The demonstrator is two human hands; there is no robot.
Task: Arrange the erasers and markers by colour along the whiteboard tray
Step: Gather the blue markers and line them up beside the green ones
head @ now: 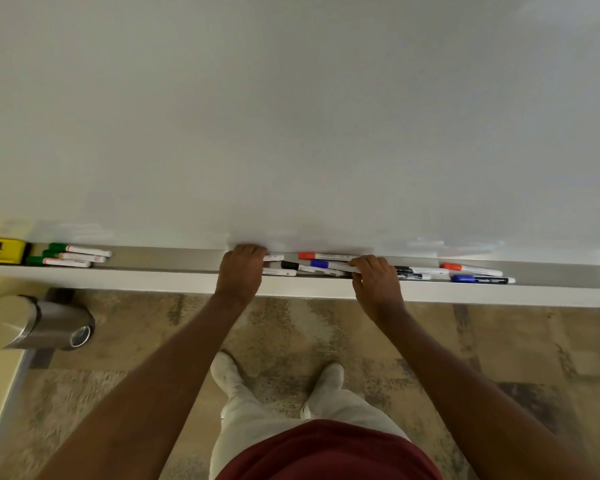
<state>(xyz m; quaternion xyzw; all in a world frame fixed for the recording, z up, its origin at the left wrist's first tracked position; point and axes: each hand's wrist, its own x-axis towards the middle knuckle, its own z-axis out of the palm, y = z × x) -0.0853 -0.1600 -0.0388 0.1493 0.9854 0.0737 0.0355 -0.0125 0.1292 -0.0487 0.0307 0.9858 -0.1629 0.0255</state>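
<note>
A grey whiteboard tray point(174, 259) runs across the view. At its far left a yellow eraser point(0, 250) lies beside three green-capped markers point(68, 256). In the middle lies a mixed pile: a red-capped marker point(321, 256), a black-capped marker point(300, 267), a blue-capped marker point(326, 265). My left hand point(241, 270) rests curled over the pile's left end, covering some markers. My right hand point(374, 280) closes its fingers on a white marker barrel at the pile's right. Further right lie black markers point(418, 272), another red marker point(471, 269) and a blue marker point(482, 279).
The whiteboard point(291, 116) fills the upper view. A metal cylindrical fitting point(35, 322) sticks out below the tray at left. Patterned carpet point(326, 327) and my feet are below.
</note>
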